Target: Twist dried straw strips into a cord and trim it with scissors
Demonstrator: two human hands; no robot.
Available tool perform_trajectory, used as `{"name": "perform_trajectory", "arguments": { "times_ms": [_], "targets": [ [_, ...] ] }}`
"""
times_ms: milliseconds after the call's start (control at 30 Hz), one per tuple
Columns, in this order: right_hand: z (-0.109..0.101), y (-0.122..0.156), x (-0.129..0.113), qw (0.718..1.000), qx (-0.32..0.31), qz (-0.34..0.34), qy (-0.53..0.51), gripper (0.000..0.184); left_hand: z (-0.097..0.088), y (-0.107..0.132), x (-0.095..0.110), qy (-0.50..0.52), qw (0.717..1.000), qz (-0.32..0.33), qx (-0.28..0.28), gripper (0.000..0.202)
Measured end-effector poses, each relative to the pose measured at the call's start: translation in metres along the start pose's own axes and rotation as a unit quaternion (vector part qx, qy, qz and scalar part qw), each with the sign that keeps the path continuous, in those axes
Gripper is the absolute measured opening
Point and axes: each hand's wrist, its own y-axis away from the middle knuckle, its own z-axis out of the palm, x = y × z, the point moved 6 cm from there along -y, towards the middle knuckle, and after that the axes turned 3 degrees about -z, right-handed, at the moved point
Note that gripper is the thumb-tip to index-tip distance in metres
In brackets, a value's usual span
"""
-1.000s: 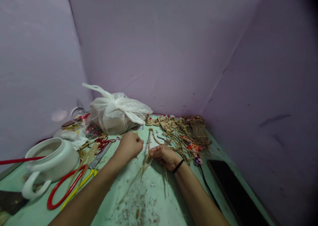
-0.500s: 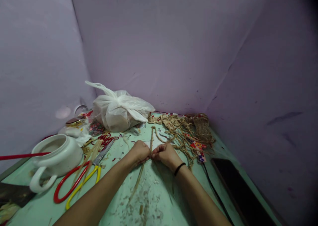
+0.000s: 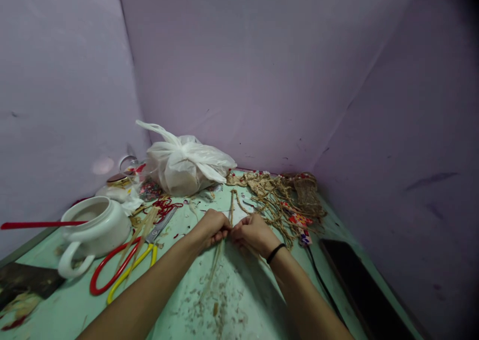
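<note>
My left hand (image 3: 212,227) and my right hand (image 3: 253,233) meet knuckle to knuckle over a pale green table (image 3: 239,300). Both are closed in a pinch on the same bundle of straw strands (image 3: 215,265). The braided end of the straw (image 3: 231,206) runs away from my fingers toward the wall. Its loose ends trail back toward me between my forearms. A black band circles my right wrist.
A knotted white plastic bag (image 3: 187,163) sits at the back. A pile of woven straw pieces (image 3: 284,195) lies at the back right. A white pot (image 3: 95,228) and red and yellow scissors (image 3: 123,267) are at the left. A dark phone (image 3: 359,290) lies at the right.
My left hand came in from the left and joined my right hand on the straw. The two hands now pinch it close together. The camera view shifted slightly.
</note>
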Motion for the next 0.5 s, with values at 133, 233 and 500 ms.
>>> {"name": "perform_trajectory", "arguments": {
  "times_ms": [133, 233, 500],
  "targets": [
    [0.002, 0.008, -0.009, 0.999, -0.030, -0.019, -0.003, 0.012, -0.005, -0.003, 0.001, 0.010, 0.999, 0.025, -0.036, 0.010],
    [0.001, 0.014, -0.014, 0.994, -0.100, 0.012, -0.038, 0.010, -0.005, -0.005, 0.003, 0.033, 0.995, 0.053, -0.074, 0.009],
    [-0.021, 0.011, -0.015, 0.990, -0.002, 0.045, -0.136, 0.011, -0.002, -0.001, 0.006, 0.084, 0.989, 0.053, -0.106, 0.014]
  ]
}}
